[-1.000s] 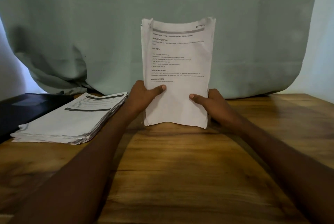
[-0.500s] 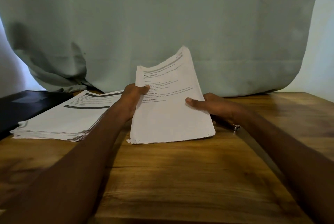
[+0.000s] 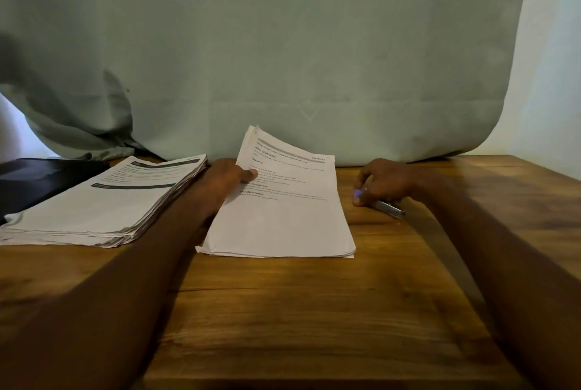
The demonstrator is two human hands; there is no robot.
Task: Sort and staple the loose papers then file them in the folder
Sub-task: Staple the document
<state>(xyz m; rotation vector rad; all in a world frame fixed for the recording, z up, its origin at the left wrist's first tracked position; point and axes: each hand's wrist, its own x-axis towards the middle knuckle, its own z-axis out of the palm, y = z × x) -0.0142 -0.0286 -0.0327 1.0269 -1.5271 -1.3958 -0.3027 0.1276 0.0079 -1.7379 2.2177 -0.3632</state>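
A small bundle of printed sheets [image 3: 283, 219] lies on the wooden table in the middle, its far left corner lifted. My left hand [image 3: 228, 182] holds its left edge, thumb on top of the page. To the right of the bundle, my right hand [image 3: 382, 182] curls its fingers round a small metallic stapler [image 3: 388, 208] with a purple end that rests on the table. A thick stack of loose papers [image 3: 103, 201] sits at the left. A black folder [image 3: 31, 182] lies behind that stack at the far left.
A pale green cloth [image 3: 283, 43] hangs along the back of the wooden table [image 3: 298, 311] and drapes onto it at the left. A light wall shows at the right.
The bundle, held upright with both hands a second ago, has been laid flat on the table. My right hand let go of it and moved right onto the stapler.
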